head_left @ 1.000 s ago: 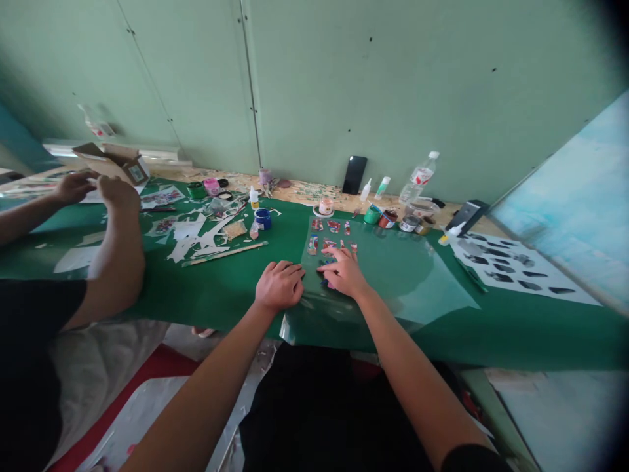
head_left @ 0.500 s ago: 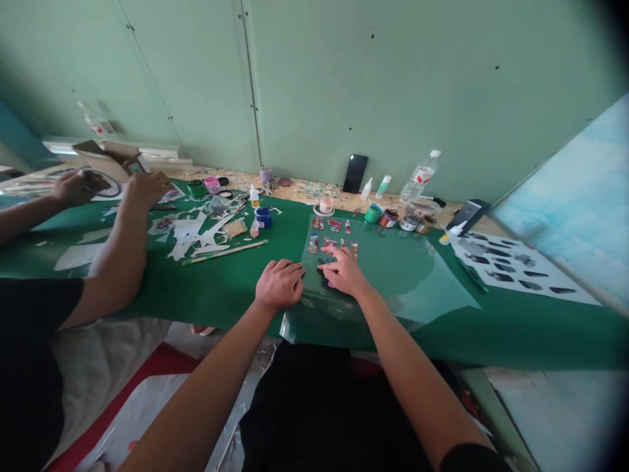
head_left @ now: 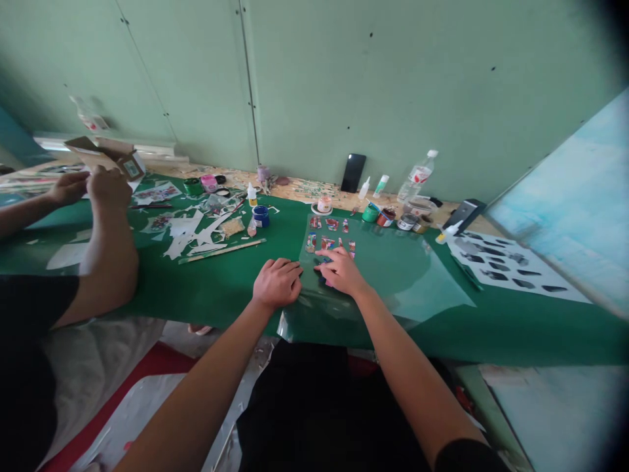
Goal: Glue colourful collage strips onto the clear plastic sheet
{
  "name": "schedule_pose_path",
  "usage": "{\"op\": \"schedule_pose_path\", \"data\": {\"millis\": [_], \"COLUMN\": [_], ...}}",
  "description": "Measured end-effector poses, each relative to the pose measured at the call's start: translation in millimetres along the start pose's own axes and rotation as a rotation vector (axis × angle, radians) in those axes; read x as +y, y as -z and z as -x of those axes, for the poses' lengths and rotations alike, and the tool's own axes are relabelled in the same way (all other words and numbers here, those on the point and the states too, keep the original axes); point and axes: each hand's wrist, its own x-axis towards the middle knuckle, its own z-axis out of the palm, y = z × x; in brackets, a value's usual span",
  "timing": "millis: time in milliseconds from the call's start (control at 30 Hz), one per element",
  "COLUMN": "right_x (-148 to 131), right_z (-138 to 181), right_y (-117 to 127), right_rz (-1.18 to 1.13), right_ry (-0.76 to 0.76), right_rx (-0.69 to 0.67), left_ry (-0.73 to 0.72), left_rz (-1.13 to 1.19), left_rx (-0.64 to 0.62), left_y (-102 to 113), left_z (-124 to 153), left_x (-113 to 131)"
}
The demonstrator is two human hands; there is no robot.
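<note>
A clear plastic sheet (head_left: pixel 407 278) lies on the green table cover (head_left: pixel 211 288). Small colourful cut-out pieces (head_left: pixel 332 225) sit in rows at its upper left part. My left hand (head_left: pixel 278 283) rests palm down by the sheet's left edge, fingers slightly bent and no object visible under them. Over the lowest pieces is my right hand (head_left: pixel 343 270), its index finger and thumb stretched out and apart, the fingertips at the pieces. It partly hides some of them. A pink-white jar (head_left: pixel 324 204) stands just behind the sheet.
Paint jars (head_left: pixel 370 212), a water bottle (head_left: pixel 419 176) and a phone (head_left: pixel 353 172) stand along the back. White paper scraps (head_left: pixel 199 233) and a blue jar (head_left: pixel 261 217) lie leftward. A printed sheet (head_left: pixel 515 265) is at right. A co-worker's hands (head_left: pixel 105 187) work by a cardboard box (head_left: pixel 101 156).
My hands stay almost where they were on the sheet. The co-worker's hands have come together, and the tape-like ring held before no longer shows. The view has shifted slightly.
</note>
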Motion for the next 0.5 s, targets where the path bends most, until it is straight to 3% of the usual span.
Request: {"op": "schedule_pose_path", "data": {"millis": [300,500], "right_x": [-1,15], "right_z": [-1,0], "right_y": [2,5], "right_rz": [-0.189,-0.415], "right_ry": [-0.023,-0.238], "right_rx": [0.049,0.304], "left_ry": [0.035,0.180], "left_rz": [0.030,0.055], "left_rx": [-0.026,-0.095], "left_y": [1,7], "left_z": [0,-8], "left_x": [2,1]}}
